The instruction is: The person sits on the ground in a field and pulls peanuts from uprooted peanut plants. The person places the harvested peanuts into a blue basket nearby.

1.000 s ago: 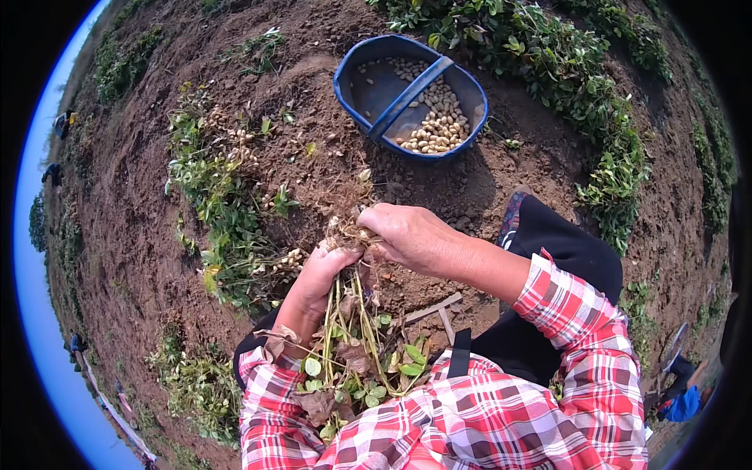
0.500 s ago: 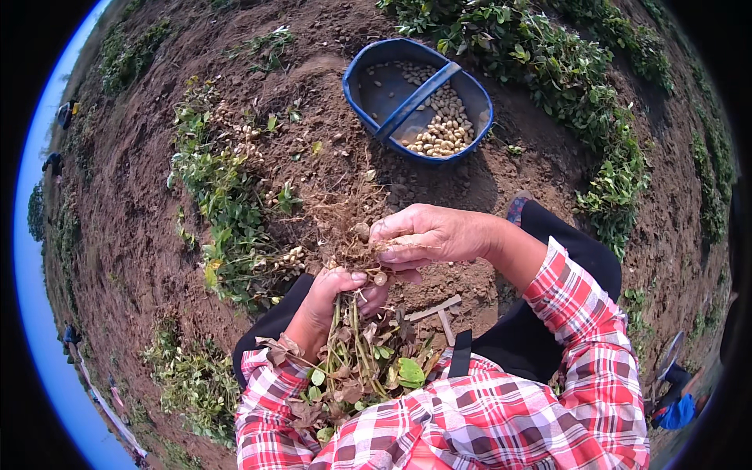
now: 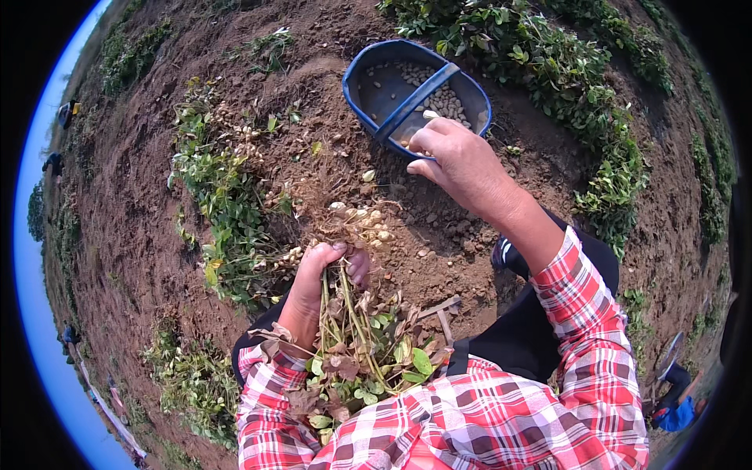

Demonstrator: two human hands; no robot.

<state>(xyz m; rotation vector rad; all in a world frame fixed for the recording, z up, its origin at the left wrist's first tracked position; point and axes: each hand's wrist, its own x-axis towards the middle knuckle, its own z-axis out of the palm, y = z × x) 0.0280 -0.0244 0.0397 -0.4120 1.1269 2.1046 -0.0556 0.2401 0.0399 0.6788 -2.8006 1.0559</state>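
Note:
My left hand (image 3: 329, 274) grips the stems of an uprooted peanut plant (image 3: 359, 337), whose pale pods (image 3: 368, 225) and tangled roots stick up beyond my fist while dry and green leaves hang toward my lap. My right hand (image 3: 450, 160) is over the near side of the blue basket (image 3: 356, 86), thumb apart from the fingers. A pale pod (image 3: 429, 115) is just beyond its fingertips, seemingly loose. Peanuts (image 3: 439, 102) lie inside the basket, partly hidden by that hand.
Leafy peanut plants (image 3: 219, 204) lie to the left and form a row (image 3: 587, 125) at right. A small wooden object (image 3: 439, 309) rests on the soil (image 3: 423, 258) by my knee. A person in blue (image 3: 677, 407) is at far right; small distant figures are at left.
My right hand has left the root clump and moved up and forward to the basket. My left hand still holds the stems, with the pods now more exposed.

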